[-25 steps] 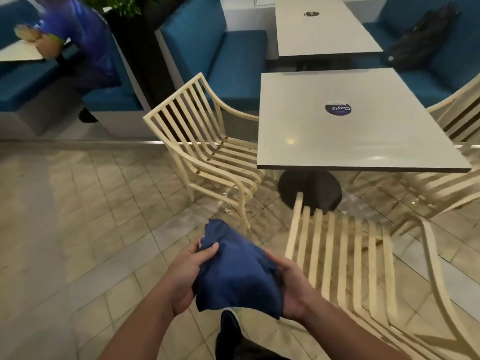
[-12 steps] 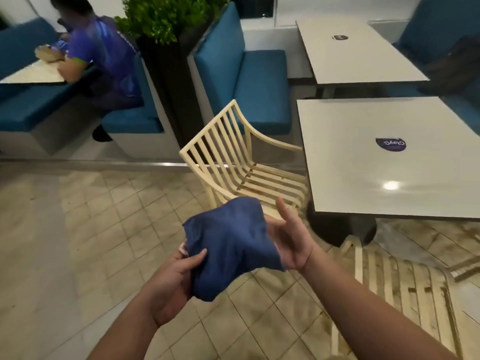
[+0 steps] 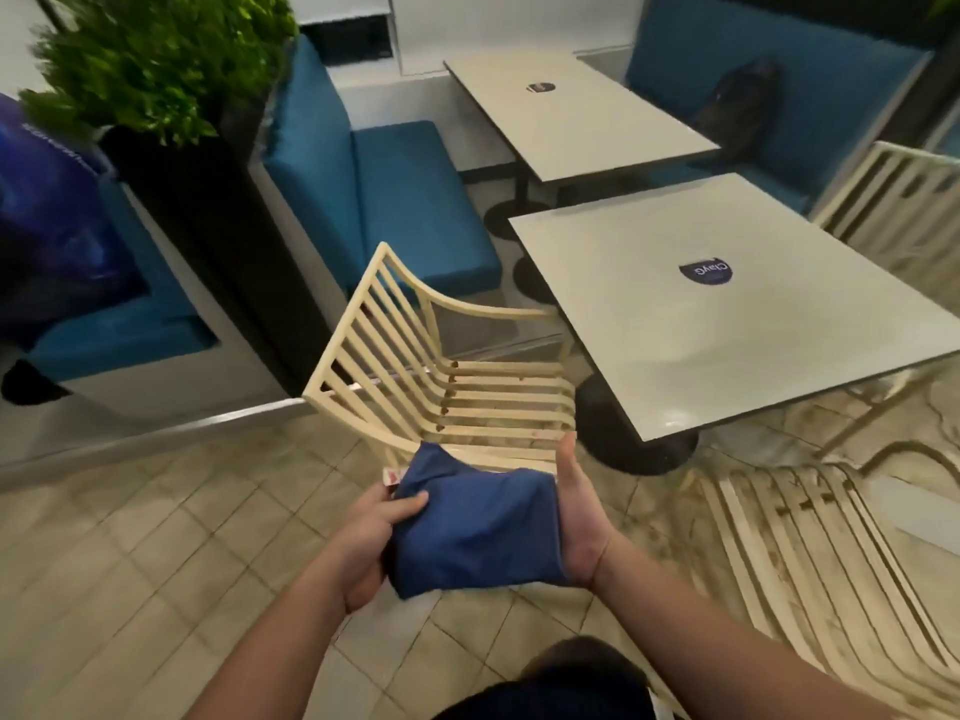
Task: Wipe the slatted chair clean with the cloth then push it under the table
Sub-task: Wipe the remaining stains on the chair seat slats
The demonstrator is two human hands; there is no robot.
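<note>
Closer now than half a second ago, the folded blue cloth (image 3: 475,532) sits squared up between both hands, and the slatted chair (image 3: 467,392) has come from the middle distance to just beyond it. The left hand (image 3: 374,532) grips the cloth's left edge with its thumb clamped over the top. The right hand (image 3: 579,522) lies flat-palmed against the other edge with its thumb straight up and its fingers out of sight under the fabric. The cloth overlaps the chair's near rail in this view, but it appears to be held short of it rather than touching.

Wiping looks ready to begin and not yet begun. The cream chair stands on the tiled floor (image 3: 156,537) at the left side of the white table (image 3: 727,324), its seat turned toward the tabletop and only its front edge near the rim. It is still pulled out, so the push comes later.

A second slatted chair (image 3: 810,553) stands at lower right. Blue benches (image 3: 405,200), a leafy planter (image 3: 156,70) and another white table (image 3: 576,111) fill the background.
</note>
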